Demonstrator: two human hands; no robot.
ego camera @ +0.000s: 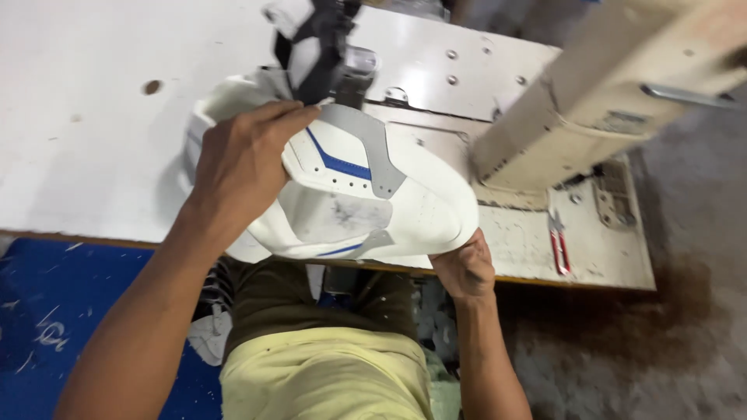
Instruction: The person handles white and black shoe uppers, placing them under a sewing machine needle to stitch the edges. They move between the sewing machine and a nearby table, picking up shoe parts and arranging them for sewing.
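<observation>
The white shoe upper (366,206) lies on the counter (78,140), just left of the sewing machine (591,101). The left hand (241,167) presses on its near side, grip closed over it; the right hand (465,268) pinches its toe edge. Red snips (558,243) lie right of the upper.

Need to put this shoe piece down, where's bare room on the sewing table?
Bare tabletop lies left of the left hand. It is crowded from the shoe upper rightward: the sewing machine, then red snips near the right edge.
</observation>
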